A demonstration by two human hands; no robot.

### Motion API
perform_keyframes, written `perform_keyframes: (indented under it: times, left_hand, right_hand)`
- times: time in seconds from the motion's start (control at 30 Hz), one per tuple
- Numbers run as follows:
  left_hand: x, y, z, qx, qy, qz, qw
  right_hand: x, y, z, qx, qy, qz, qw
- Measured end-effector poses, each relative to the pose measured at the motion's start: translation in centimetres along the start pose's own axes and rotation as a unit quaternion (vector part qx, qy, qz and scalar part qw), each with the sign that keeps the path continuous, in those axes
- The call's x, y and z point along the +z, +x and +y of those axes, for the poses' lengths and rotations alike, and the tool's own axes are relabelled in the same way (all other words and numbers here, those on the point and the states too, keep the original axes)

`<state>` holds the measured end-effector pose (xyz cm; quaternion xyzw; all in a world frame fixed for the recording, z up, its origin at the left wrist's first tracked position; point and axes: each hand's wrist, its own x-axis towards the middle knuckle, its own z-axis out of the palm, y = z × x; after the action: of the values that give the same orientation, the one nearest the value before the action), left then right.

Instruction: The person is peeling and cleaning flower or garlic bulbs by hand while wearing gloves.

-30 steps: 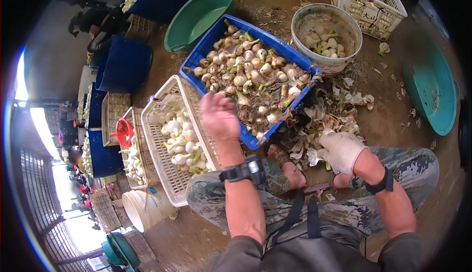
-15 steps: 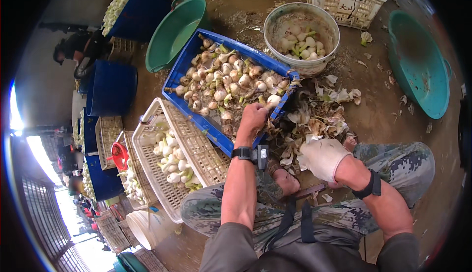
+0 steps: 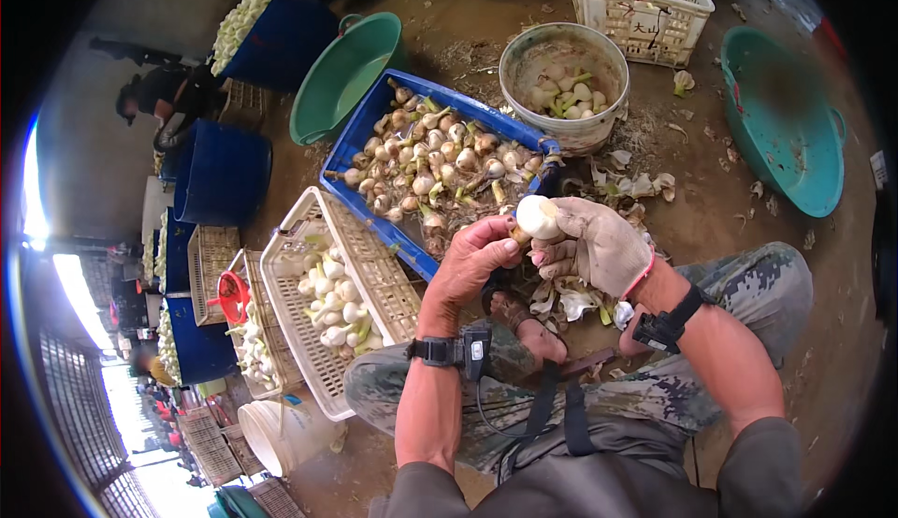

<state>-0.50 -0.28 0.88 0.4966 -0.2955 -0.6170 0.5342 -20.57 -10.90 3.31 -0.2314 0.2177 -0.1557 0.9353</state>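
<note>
A white garlic bulb [image 3: 536, 217] is held up between my two hands, just off the near right corner of the blue tray. My bare left hand [image 3: 470, 261] pinches its brownish stem end between thumb and fingers. My right hand [image 3: 606, 245], in a dirty pale glove, is closed on the bulb's other side, with fingers curled beneath. Whether the glove holds anything else is hidden. The blue tray [image 3: 374, 221] carries many unpeeled garlic bulbs [image 3: 421, 184] with short stems. Loose garlic skins [image 3: 575, 305] lie on the floor below my right hand.
A white crate [image 3: 309, 368] of peeled garlic stands left of my knee. Beyond the tray are a dirty white bucket [image 3: 585, 131] holding bulbs and another filled crate [image 3: 655, 45]. Green basins [image 3: 351, 78] and a teal basin [image 3: 786, 134] flank these. A person [image 3: 164, 92] is far left.
My left hand has come out of the tray with a garlic bulb, back toward me. My gloved right hand has risen from near my knee to meet it at the bulb.
</note>
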Motion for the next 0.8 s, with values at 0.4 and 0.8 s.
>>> perform_keyframes:
  times: [0.4, 0.8]
  left_hand:
    - [5.2, -2.0, 0.8, 0.058, 0.192, 0.103, 0.974]
    - [4.7, -1.7, -1.7, 0.086, 0.305, 0.155, 0.936]
  right_hand:
    - [-0.3, -0.4, 1.9, -0.188, -0.407, 0.074, 0.891]
    - [-0.3, 0.1, 1.2, -0.196, -0.615, 0.093, 0.758]
